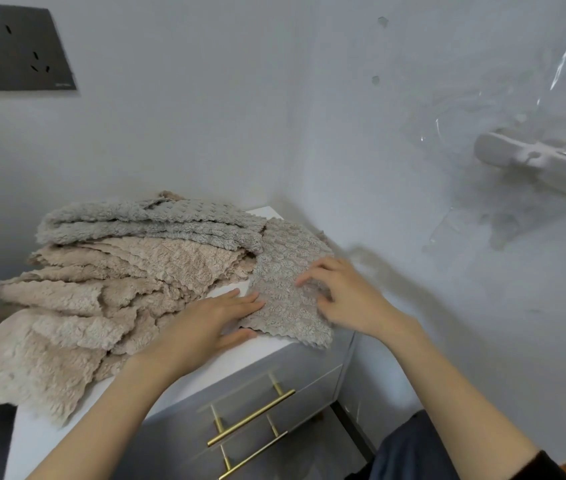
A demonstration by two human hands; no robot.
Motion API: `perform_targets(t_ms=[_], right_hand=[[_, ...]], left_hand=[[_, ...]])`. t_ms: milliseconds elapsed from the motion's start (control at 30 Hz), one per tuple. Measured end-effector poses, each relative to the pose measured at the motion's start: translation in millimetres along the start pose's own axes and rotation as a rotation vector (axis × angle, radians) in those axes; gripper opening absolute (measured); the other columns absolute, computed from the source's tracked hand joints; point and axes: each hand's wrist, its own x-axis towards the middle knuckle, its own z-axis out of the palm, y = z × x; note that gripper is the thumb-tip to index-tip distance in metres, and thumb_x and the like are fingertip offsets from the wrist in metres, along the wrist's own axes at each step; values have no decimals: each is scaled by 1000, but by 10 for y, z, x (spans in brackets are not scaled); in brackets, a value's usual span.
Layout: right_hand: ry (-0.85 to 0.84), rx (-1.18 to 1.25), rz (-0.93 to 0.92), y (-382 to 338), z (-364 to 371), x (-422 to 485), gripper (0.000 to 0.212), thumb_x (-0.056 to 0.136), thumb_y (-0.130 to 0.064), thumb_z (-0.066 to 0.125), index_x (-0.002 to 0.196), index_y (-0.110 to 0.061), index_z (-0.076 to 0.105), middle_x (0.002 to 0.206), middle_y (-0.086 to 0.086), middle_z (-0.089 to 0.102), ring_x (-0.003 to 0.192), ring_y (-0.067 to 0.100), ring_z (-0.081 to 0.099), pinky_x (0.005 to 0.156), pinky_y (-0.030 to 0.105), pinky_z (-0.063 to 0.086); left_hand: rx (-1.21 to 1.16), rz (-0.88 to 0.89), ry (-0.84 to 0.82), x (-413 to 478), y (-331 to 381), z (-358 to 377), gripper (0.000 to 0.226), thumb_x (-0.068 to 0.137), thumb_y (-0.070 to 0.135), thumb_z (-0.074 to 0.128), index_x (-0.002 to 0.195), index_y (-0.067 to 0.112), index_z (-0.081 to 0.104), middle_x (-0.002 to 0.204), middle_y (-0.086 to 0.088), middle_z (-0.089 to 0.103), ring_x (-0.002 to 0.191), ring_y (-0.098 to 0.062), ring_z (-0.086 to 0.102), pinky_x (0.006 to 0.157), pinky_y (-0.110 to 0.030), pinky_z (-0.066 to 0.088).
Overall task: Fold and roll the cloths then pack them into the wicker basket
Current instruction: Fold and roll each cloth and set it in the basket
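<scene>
We saw beige cloths (pixel 77 306) piled left on the white cabinet top (pixel 66 434), with grey cloths (pixel 149 223) over them. Left hand (pixel 215 320), fingers straight and together, pressed the left edge of the flat grey cloth (pixel 285 289). Right hand (pixel 343 292) rested on it, fingers bent; we couldn't tell if it was pinching.

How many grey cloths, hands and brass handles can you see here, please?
Grey cloths: 2 (flat cloth, folded cloth)
Hands: 2 (left hand, right hand)
Brass handles: 2 (upper handle, lower handle)
Total: 6
</scene>
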Motion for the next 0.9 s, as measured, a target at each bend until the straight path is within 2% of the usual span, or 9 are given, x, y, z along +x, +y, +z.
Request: perform_targets(t_ms=[100,200,267,367,533,600,700,767,900], right_hand=[[-62,41,-45,-198,15,-220,33,72,-24,58,103,-36,50,103,-11,45,98,9,42,84,35,43],[-100,-140,-116,-264,174,-390,50,69,-40,68,110,-34,39,107,-9,38,97,10,35,76,29,35],[-53,-306,-153,-265,270,-419,55,70,-32,70,114,-29,38,111,-7,36,101,12,33,74,25,27],[43,-363,-178,-262,300,-400,44,75,-7,58,114,-21,43,111,-3,42,102,18,40,75,27,33],[31,19,-82,-169,185,-440,29,83,-2,52,108,-16,59,105,-2,58,96,13,52,82,29,42],[72,138,18,-118,138,-461,19,92,-10,52,106,-16,64,92,2,65,83,17,58,74,28,43],[149,275,120,-74,138,-456,15,96,-17,53,103,-18,65,65,-4,55,58,7,46,58,18,33],[164,327,161,-55,156,-435,12,95,-20,54,100,-22,66,65,-2,55,58,5,44,58,18,32],[192,464,228,-17,167,-399,8,93,-24,59,93,-19,66,85,16,67,79,30,60,74,37,46]], left_hand=[[31,29,55,-18,1,11,53,95,48,43,146,38,32,150,24,24,142,-1,21,114,-28,27],[57,55,104,-28,15,32,50,97,43,44,145,33,37,150,17,34,137,-5,35,110,-28,32],[53,56,124,-26,33,39,49,97,43,45,144,30,40,149,15,36,135,-6,38,109,-27,32],[38,33,128,-32,49,51,55,93,53,45,143,31,41,149,15,36,135,-6,37,110,-27,31],[64,9,158,-52,82,53,63,87,63,46,142,32,41,145,13,43,131,-8,41,107,-27,33],[101,10,195,-27,103,50,59,88,60,48,140,32,43,137,11,52,124,-10,46,101,-27,37],[166,1,227,19,129,47,56,89,56,48,140,33,41,126,10,58,116,-12,49,93,-28,38],[171,-2,253,39,129,51,50,90,51,48,137,32,45,120,10,62,111,-12,51,90,-29,41],[-36,-2,300,57,102,42,28,94,40,50,112,29,68,99,10,69,93,-12,58,82,-34,47]])
